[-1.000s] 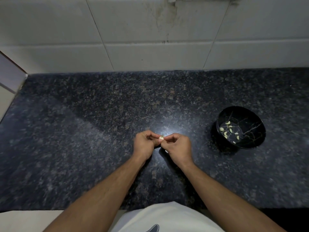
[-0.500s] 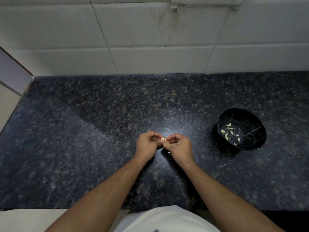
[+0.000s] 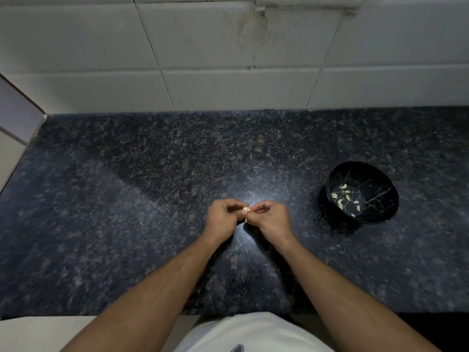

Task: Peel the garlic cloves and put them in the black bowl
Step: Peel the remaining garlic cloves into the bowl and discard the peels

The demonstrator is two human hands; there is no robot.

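Clove (image 3: 246, 209) pinched between left hand (image 3: 223, 217) and right hand (image 3: 270, 219) over counter (image 3: 127, 199); I judged peeling underway; bowl (image 3: 380, 217) well right, holding peeled cloves (image 3: 344, 196); next I'd strip skin, carry clove right, drop in.

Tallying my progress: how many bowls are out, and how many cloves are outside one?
1 bowl, on the counter to the right, holding peeled cloves. 1 clove is outside it, pinched between the left hand and right hand. More may be hidden in the hands.
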